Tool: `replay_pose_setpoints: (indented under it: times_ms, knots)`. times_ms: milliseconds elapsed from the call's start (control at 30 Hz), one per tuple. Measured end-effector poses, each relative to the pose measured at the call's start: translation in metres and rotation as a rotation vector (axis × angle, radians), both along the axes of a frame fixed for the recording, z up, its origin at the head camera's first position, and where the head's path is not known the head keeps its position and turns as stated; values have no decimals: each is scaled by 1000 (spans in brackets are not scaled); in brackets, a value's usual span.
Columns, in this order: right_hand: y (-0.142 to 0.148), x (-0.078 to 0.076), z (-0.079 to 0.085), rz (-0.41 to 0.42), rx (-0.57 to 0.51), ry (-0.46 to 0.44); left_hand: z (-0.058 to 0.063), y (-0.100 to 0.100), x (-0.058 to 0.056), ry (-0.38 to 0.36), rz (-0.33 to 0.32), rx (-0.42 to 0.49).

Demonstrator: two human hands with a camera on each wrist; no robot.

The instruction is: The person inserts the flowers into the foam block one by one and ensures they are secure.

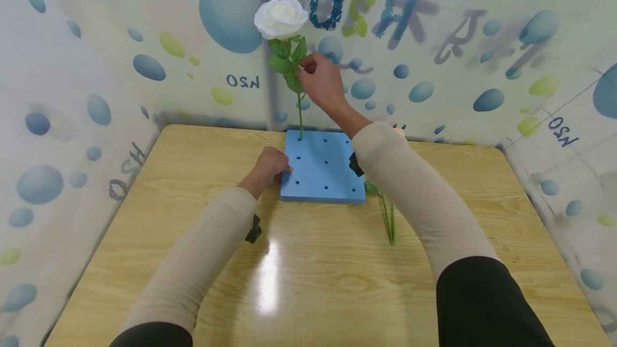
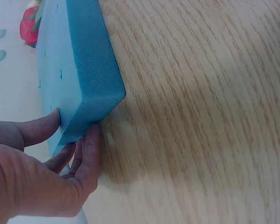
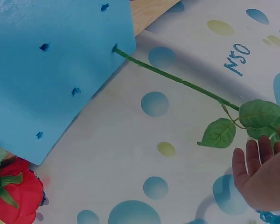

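A white artificial rose stands upright, its green stem set in the far-left hole of a blue foam block. High on that stem, among the leaves, my right hand pinches it with thumb and forefinger; the other fingers show loosely bent in the right wrist view. My left hand grips the block's left edge, its thumb on the top face and its fingers against the side and underside. Several small holes dot the block.
Right of the block, green stems lie on the wooden table, partly hidden by my right sleeve. A red rose shows beside the block in the right wrist view. Patterned walls rise behind and at both sides.
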State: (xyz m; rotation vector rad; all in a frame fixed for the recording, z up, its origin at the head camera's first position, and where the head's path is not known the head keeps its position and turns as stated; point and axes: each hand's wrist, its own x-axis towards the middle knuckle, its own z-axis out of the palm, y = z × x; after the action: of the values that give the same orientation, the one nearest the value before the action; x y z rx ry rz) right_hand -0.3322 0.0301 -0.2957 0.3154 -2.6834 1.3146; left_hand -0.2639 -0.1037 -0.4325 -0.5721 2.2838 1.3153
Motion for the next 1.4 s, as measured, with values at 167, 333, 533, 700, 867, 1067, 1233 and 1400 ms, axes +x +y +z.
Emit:
replay_pose_setpoints:
  times_ms: [167,333,533,700,867,1067,1233,1400]
  knots:
    - [8,0,4,-15,-54,-20,-1,0,0,2,-3,4]
    - [19,-3,8,-48,-141,-73,-1,1,1,5,-9,-9]
    - [34,-6,11,-77,-299,-164,-2,0,1,13,-14,0]
    - [48,-6,18,-100,-487,-278,-1,1,2,18,-11,9]
    - [62,-8,21,-126,-575,-348,-2,2,2,12,-6,1]
    - [79,-9,25,-149,-614,-410,-2,1,1,21,-15,0]
    - [97,-9,29,-172,-686,-445,-2,0,0,26,-16,2]
    - [119,-5,28,-182,-726,-467,-2,0,0,23,-12,9]
